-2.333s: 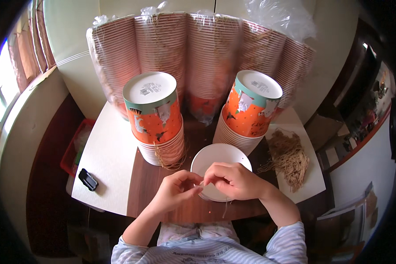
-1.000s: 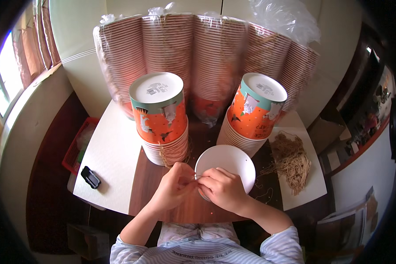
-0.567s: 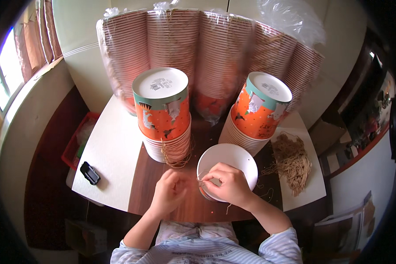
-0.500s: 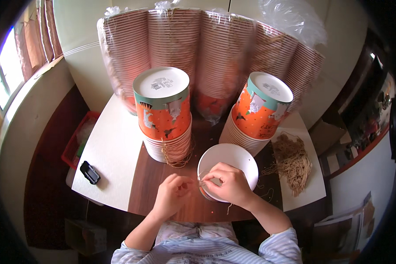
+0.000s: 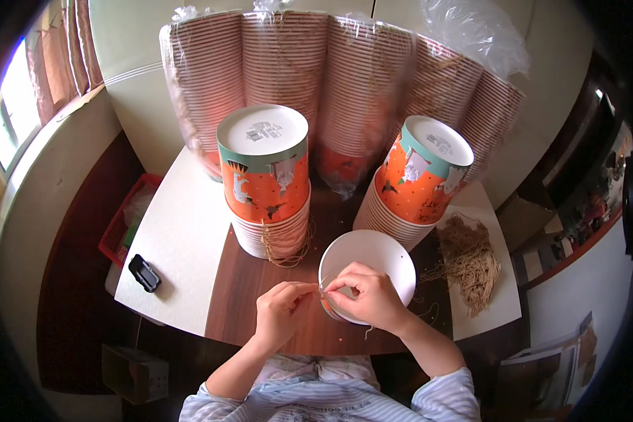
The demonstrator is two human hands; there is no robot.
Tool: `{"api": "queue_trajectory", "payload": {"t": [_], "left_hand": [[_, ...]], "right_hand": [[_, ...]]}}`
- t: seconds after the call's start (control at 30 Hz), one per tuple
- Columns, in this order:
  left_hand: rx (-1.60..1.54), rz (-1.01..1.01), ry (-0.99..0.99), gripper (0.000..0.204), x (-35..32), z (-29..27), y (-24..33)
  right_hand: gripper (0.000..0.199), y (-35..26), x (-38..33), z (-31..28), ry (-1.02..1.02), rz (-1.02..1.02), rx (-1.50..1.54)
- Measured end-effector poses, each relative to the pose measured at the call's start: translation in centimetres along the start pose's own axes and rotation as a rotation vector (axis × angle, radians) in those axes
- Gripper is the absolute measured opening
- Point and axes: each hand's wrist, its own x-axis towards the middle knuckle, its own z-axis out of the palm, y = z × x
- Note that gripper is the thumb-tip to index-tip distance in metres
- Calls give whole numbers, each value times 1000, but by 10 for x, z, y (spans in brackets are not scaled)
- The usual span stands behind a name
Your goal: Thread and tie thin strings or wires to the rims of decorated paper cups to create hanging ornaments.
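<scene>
An upside-down paper cup [image 5: 371,260] with a white base sits at the near edge of the brown table [image 5: 246,295]. My right hand [image 5: 362,295] rests on the cup's near side, fingers pinched on a thin tan string at its rim. My left hand [image 5: 283,309] is just left of the cup, its fingertips pinching the same string [image 5: 315,285]. Behind stand two stacks of upturned orange-and-teal cups, the left stack [image 5: 266,179] with string loops hanging at its foot, the right stack [image 5: 415,183] leaning.
A pile of tan strings [image 5: 471,260] lies on white paper at the right. Several plastic-wrapped sleeves of cups [image 5: 330,91] lean against the wall behind. A small black device [image 5: 145,272] lies on the white tabletop at the left, a red crate [image 5: 123,225] beyond it.
My left hand drew away from the cup and came back to its rim. My right hand stayed on the cup. The view shifted slightly.
</scene>
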Motion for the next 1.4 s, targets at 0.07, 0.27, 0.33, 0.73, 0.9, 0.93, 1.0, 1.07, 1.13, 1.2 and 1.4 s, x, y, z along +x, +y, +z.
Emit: {"api": "queue_trajectory", "payload": {"t": [0.07,0.27,0.33,0.73,0.9,0.93,1.0,1.07,1.13,1.2,1.4], "left_hand": [[-76,-46,-15,17,-1,2,-1],[-222,-185,-76,18,-5,6,-1],[-235,-200,-84,18,-6,7,-3],[-285,-222,-128,17,-4,4,-1],[-297,-245,-138,12,-1,3,2],[-295,-245,-136,12,-1,3,-1],[-422,-271,-145,11,-3,5,-10],[-529,-335,-158,11,-2,5,-9],[-635,-398,-170,10,-1,4,-7],[-681,-447,-193,11,0,3,-3],[-632,-437,-206,12,-2,5,-7]], "right_hand": [[8,0,0,0,-5,-5,0],[9,1,-1,1,2,19,7],[9,2,-1,2,10,17,6],[9,0,-1,2,17,11,-5],[8,3,-2,1,19,-4,-7],[8,2,-2,1,11,-5,-5],[8,0,-2,1,2,-7,-2],[8,0,-1,0,-1,-2,7],[8,0,-2,1,0,-1,4],[8,1,-2,1,0,-1,1],[8,0,-2,1,-7,3,-5]]}}
